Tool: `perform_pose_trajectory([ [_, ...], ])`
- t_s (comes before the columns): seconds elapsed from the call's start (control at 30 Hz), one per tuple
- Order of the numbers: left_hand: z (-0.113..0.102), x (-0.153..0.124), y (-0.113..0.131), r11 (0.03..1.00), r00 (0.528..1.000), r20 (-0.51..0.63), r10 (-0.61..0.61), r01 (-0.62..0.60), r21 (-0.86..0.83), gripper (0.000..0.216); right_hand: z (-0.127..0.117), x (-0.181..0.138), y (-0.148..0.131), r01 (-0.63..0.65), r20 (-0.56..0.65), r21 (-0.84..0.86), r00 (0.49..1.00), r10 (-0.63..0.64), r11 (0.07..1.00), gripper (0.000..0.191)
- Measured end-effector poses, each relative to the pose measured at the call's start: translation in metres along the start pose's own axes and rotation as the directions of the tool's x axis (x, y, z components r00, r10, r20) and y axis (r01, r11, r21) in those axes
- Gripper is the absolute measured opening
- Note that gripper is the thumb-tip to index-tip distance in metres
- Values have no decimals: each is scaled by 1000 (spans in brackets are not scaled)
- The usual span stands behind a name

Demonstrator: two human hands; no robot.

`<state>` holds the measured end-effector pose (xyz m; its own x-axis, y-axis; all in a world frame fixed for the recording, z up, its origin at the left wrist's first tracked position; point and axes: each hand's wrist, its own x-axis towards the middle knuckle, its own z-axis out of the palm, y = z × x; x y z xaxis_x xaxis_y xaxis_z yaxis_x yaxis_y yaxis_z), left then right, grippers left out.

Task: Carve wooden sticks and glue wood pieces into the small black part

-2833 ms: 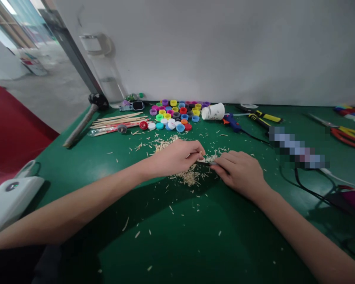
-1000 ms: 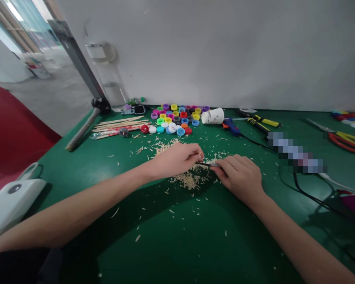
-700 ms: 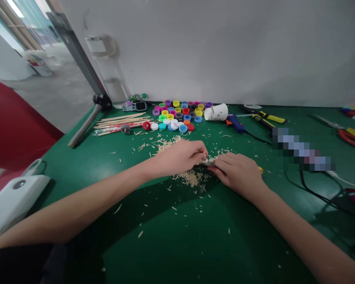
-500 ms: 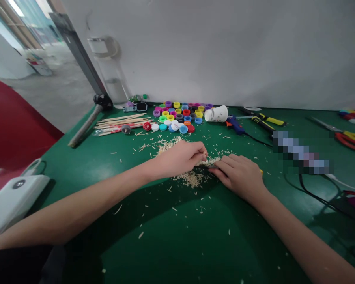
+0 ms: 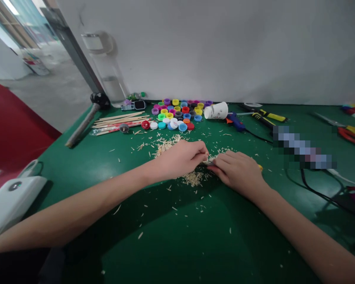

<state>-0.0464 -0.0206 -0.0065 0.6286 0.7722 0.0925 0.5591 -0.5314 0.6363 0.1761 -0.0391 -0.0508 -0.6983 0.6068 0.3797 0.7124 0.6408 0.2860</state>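
Note:
My left hand (image 5: 180,158) and my right hand (image 5: 239,171) meet over a heap of pale wood shavings (image 5: 192,178) on the green table (image 5: 177,236). The left fingers are pinched round a thin wooden stick, mostly hidden. My right hand is closed over a small cutting tool; a dark blade tip shows at its fingertips and a yellow end (image 5: 259,168) peeks out behind the knuckles. Both hands rest low on the table, fingertips almost touching.
Behind the hands lie many coloured bottle caps (image 5: 179,112), a bundle of wooden sticks (image 5: 120,120), a tipped paper cup (image 5: 215,111), a blue glue gun (image 5: 235,121), pliers (image 5: 350,136) and cables. A hammer (image 5: 85,120) and a white device (image 5: 8,201) sit at the left.
My hands have stayed over the shavings with only small shifts; the right hand has slid a little towards the left hand. The view has moved slightly.

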Motion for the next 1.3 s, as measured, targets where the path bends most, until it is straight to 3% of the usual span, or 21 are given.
perform_pose_trajectory([
  [0.1, -1, 1, -3, 1000, 1000, -18, -4, 4, 8, 23, 0, 0, -1, -13, -8, -1, 1000, 13, 1000, 29],
  [0.27, -2, 2, -4, 1000, 999, -43, 8, -7, 14, 21, -2, -4, -3, -90, -193, -41, 978, 80, 995, 22],
  [0.37, -2, 2, -2, 1000, 998, -60, 3, -2, 12, 21, -3, -4, -3, -98, -230, -60, 970, 82, 993, 22],
  [0.53, -1, 2, -2, 1000, 997, -71, -21, 21, 2, 25, -4, 1, -1, -80, -138, -30, 987, 76, 996, 26],
  [0.7, -2, 3, -2, 999, 998, -67, 5, -7, -31, 22, -1, 3, 2, 29, 16, 26, 999, -30, 999, 31],
  [1.0, -5, 2, -2, 999, 998, -57, 23, -25, -30, 21, -3, -3, -2, -46, -162, -75, 986, 34, 996, 23],
  [1.3, -5, 1, 2, 1000, 997, -72, 7, -7, 1, 24, -1, 1, 1, 18, 6, 5, 1000, -18, 1000, 29],
])
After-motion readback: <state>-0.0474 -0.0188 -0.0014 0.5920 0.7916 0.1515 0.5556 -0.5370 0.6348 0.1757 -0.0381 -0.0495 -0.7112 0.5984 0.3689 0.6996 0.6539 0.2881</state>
